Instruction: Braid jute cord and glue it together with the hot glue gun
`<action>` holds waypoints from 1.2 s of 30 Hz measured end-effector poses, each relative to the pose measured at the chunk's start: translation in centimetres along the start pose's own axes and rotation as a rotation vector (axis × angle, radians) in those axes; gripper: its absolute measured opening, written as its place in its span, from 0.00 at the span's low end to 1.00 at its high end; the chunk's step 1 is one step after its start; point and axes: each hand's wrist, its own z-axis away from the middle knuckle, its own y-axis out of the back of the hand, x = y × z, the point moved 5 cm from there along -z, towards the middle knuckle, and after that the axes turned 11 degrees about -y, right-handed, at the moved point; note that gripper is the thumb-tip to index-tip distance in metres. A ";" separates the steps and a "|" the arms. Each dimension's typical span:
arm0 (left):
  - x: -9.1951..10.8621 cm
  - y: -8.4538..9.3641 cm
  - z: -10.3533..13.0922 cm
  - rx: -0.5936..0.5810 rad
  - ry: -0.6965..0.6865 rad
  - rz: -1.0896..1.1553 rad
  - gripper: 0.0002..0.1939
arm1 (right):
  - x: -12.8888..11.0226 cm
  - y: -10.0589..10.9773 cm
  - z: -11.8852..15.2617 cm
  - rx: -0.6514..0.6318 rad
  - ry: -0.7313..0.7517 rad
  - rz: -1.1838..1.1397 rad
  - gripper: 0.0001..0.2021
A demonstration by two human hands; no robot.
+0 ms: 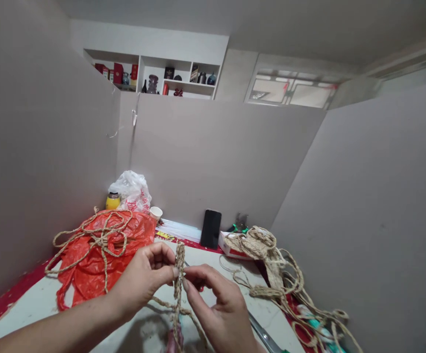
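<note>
Standing upright between both hands, the braided tan jute cord (pixel 178 274) is being pinched by left hand (pixel 144 277) and right hand (pixel 222 306) fingertips.

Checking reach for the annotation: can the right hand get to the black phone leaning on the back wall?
Probably yes. The right hand pinches the braided rope with the left hand; the table between it and the phone looks bare.

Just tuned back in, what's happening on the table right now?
A person's left hand and right hand both pinch an upright braided strip of tan jute rope between their fingertips, held above the white tabletop. To the left, a crumpled red plastic bag lies with loose rope over it. A tangled pile of the same rope sits to the right, and a black phone leans against the grey wall.
</note>
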 end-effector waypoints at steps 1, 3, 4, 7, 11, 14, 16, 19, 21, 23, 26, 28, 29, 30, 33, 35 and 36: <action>-0.1 0.0 0.0 -0.001 0.004 0.002 0.09 | 0.2 -0.1 0.1 -0.002 0.001 0.003 0.06; -0.3 0.0 0.0 -0.004 0.013 0.010 0.08 | 0.6 -0.3 0.2 -0.011 -0.007 0.012 0.06; -0.4 -0.1 0.0 -0.006 0.017 0.014 0.08 | 0.8 -0.4 0.3 -0.020 -0.012 0.016 0.05; -0.6 -0.1 0.0 -0.010 0.027 0.025 0.08 | 1.1 -0.7 0.5 -0.046 -0.019 0.016 0.05; -0.4 -0.2 0.1 -0.031 0.041 0.047 0.08 | 0.7 -0.6 0.5 -0.061 0.009 -0.001 0.06; -0.1 -0.2 0.2 -0.064 0.040 0.050 0.05 | 0.2 -0.3 0.3 -0.069 0.019 -0.002 0.06; 0.1 -0.1 0.2 -0.074 0.036 0.042 0.05 | -0.2 -0.1 0.2 -0.071 0.019 0.004 0.06; 0.0 -0.1 0.2 -0.075 0.050 0.034 0.06 | -0.6 0.2 0.0 -0.075 0.018 0.007 0.06; -0.1 -0.1 0.2 -0.078 0.060 0.029 0.08 | -0.9 0.4 0.0 -0.067 0.039 0.003 0.07; -0.1 -0.2 0.3 -0.077 0.068 0.020 0.08 | -1.2 0.6 0.0 -0.058 0.077 0.001 0.08; -0.1 -0.2 0.4 -0.067 0.087 0.003 0.08 | -1.3 0.7 0.2 -0.070 0.112 0.013 0.09; -0.1 -0.1 0.4 -0.060 0.097 -0.015 0.08 | -1.3 0.7 0.3 -0.087 0.123 0.022 0.09; -0.2 -0.1 0.4 -0.060 0.100 -0.023 0.08 | -1.2 0.6 0.4 -0.094 0.127 0.027 0.09; -0.3 0.0 0.4 -0.061 0.101 -0.032 0.08 | -1.2 0.6 0.4 -0.100 0.130 0.029 0.09; -0.5 0.0 0.4 -0.070 0.098 -0.042 0.09 | -1.0 0.4 0.6 -0.109 0.138 0.031 0.09; -0.6 0.0 0.5 -0.072 0.098 -0.037 0.09 | -0.9 0.4 0.6 -0.104 0.140 0.026 0.09; -0.7 -0.1 0.5 -0.069 0.102 -0.031 0.09 | -0.9 0.4 0.6 -0.100 0.139 0.022 0.09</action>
